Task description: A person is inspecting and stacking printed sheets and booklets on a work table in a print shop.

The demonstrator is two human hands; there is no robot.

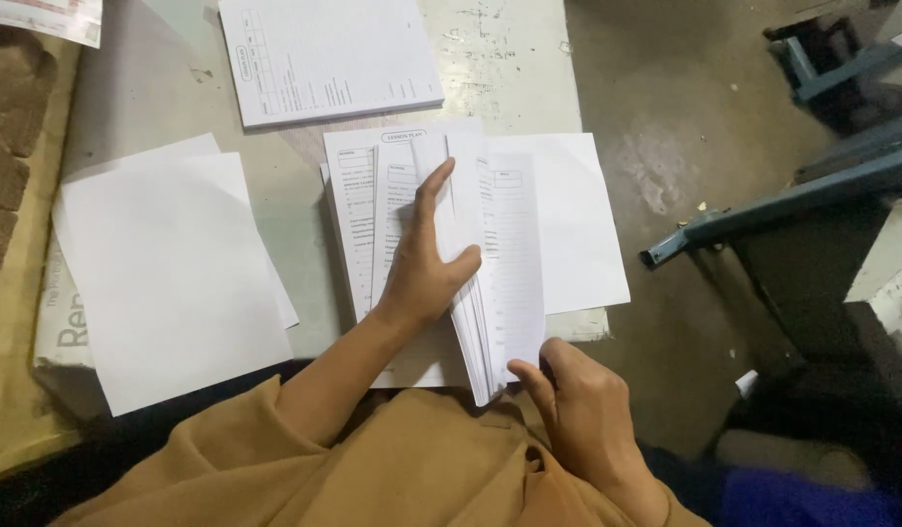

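On worn grey concrete floor [665,117], both hands' grip holds printed sheets [490,293].

matt printed paper sheets [470,283], rough stained concrete floor [665,146]
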